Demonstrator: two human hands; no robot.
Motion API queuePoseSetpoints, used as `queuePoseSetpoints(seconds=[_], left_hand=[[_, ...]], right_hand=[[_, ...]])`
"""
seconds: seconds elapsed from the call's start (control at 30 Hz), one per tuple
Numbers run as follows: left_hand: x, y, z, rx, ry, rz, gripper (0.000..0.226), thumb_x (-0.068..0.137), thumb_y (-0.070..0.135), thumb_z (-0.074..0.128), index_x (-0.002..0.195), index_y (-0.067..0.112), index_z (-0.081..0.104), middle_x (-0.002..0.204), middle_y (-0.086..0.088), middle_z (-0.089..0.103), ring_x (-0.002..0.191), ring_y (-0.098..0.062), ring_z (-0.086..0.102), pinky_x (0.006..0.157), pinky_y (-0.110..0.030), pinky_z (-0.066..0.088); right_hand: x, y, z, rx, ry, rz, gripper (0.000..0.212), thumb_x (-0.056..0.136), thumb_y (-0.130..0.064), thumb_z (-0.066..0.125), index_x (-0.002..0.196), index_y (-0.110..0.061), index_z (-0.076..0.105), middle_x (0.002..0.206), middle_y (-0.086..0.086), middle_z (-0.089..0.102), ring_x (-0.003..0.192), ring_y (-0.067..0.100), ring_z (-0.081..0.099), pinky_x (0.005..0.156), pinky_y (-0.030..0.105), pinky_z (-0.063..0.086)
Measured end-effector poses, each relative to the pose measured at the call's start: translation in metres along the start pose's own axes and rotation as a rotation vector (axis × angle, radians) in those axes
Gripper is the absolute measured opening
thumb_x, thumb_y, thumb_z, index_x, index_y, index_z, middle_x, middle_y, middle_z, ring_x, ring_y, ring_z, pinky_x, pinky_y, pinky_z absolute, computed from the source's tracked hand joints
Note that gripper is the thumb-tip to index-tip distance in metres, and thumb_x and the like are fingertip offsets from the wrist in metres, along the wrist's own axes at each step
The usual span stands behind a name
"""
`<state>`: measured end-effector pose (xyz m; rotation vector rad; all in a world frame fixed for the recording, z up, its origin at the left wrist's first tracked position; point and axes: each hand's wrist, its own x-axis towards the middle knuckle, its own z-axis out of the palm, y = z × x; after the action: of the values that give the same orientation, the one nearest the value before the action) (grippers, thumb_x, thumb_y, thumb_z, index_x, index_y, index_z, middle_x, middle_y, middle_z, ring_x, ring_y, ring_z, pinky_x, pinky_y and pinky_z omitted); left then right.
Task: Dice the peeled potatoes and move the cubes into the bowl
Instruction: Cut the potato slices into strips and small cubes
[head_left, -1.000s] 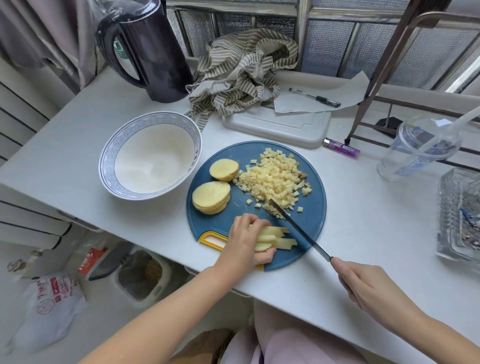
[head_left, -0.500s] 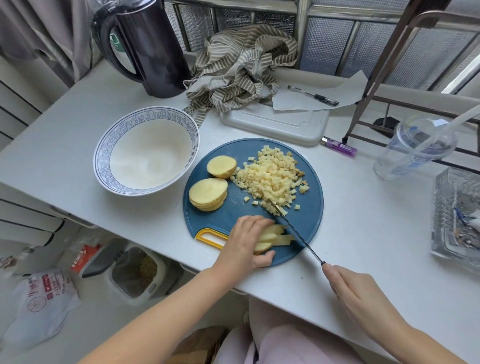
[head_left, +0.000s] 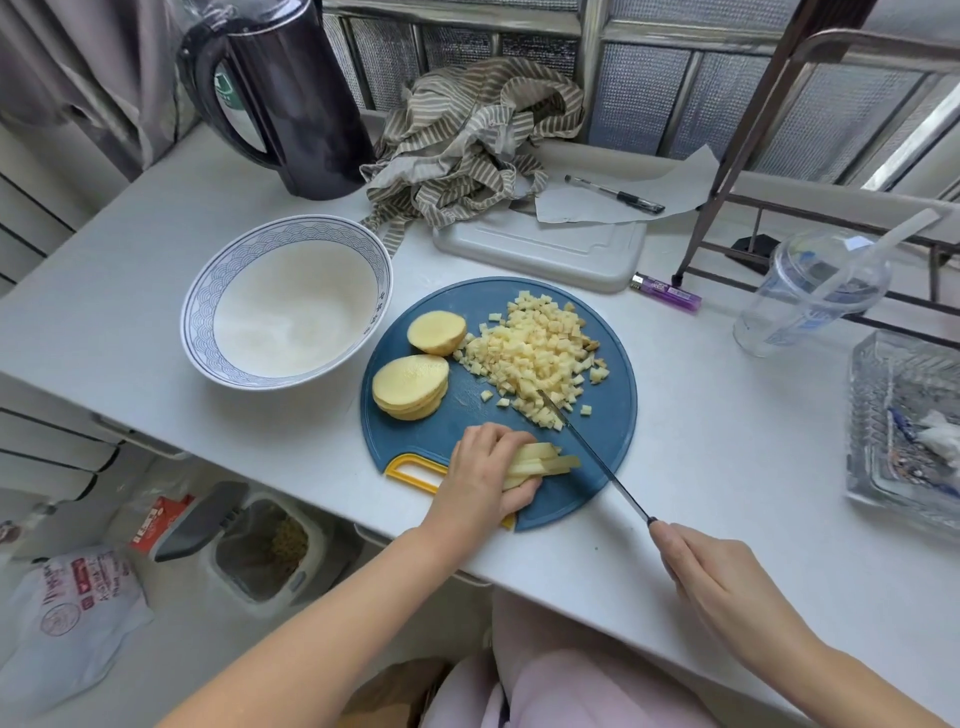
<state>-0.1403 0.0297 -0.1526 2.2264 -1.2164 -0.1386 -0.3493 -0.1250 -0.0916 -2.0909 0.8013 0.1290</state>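
From the head camera, on the white surface (head_left: 727, 441), a round blue cutting board (head_left: 447, 431) carries all the potato. A sizeable heap of small cubes (head_left: 535, 353) lies on the board's far right part, so a good share of the dicing looks done. Nearer the bowl sit a stack of round slices (head_left: 410, 387) and, just beyond it, a rounded end piece (head_left: 436, 331); neither is cut into cubes.

At the board's near edge the left hand (head_left: 483, 473) has its grip curled down over a bundle of potato strips (head_left: 545, 460), pinning them flat, with their free ends pointing right. The right hand (head_left: 711, 571) has its grip closed round the handle of a slim knife (head_left: 592, 447). The blade slants across the board just beside the strip ends, its tip at the near edge of the heap.

The patterned bowl (head_left: 280, 228), just left of the board, holds no potato. I judge the cutting roughly midway: strips, slices and end piece need dicing, and the transfer to the bowl is not begun.
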Motion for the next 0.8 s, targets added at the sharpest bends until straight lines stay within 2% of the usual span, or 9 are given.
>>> queuePoseSetpoints(seconds=[0.13,0.33,0.5,0.6,0.8], left_hand=[[-0.002,0.007,-0.001,-0.041,0.006,-0.014,0.047,0.082,0.041,0.055,0.115,0.008,0.061,0.104,-0.008,0.056,0.1,-0.017,0.04,0.09,-0.02,0.029],[-0.006,0.014,-0.002,-0.1,0.047,-0.069,0.051,0.079,0.041,0.056,0.116,0.005,0.059,0.113,-0.011,0.052,0.109,-0.015,0.038,0.099,-0.012,0.023],[-0.007,0.015,0.004,-0.045,0.113,-0.119,0.058,0.073,0.04,0.059,0.12,0.007,0.053,0.117,-0.01,0.047,0.112,-0.019,0.038,0.101,-0.022,0.028],[-0.008,0.015,0.005,0.012,0.103,-0.104,0.06,0.069,0.044,0.059,0.119,0.011,0.049,0.113,-0.008,0.051,0.107,-0.019,0.04,0.097,-0.03,0.032],[-0.008,0.013,0.005,0.038,0.118,-0.091,0.067,0.066,0.046,0.059,0.12,0.01,0.044,0.112,-0.012,0.051,0.106,-0.021,0.039,0.097,-0.03,0.03]], right_hand=[[-0.007,0.004,0.008,-0.022,-0.006,0.002,0.072,0.085,-0.078,0.023,0.067,-0.008,0.033,0.056,-0.004,0.031,0.054,0.01,0.028,0.054,0.028,0.025],[-0.005,0.002,0.014,-0.047,-0.028,-0.003,0.06,0.083,-0.068,0.025,0.066,-0.01,0.032,0.056,-0.004,0.03,0.054,0.011,0.028,0.056,0.03,0.026],[-0.001,-0.007,0.024,-0.037,-0.034,-0.011,0.054,0.087,-0.063,0.027,0.064,-0.014,0.031,0.056,-0.004,0.031,0.053,0.012,0.029,0.054,0.028,0.025],[-0.001,-0.01,0.031,0.008,-0.036,0.002,0.054,0.086,-0.064,0.027,0.063,-0.016,0.032,0.054,-0.006,0.033,0.052,0.01,0.032,0.055,0.027,0.026],[0.003,-0.016,0.039,0.021,-0.046,-0.018,0.055,0.085,-0.065,0.026,0.064,-0.015,0.035,0.056,-0.003,0.038,0.054,0.01,0.035,0.059,0.028,0.03]])
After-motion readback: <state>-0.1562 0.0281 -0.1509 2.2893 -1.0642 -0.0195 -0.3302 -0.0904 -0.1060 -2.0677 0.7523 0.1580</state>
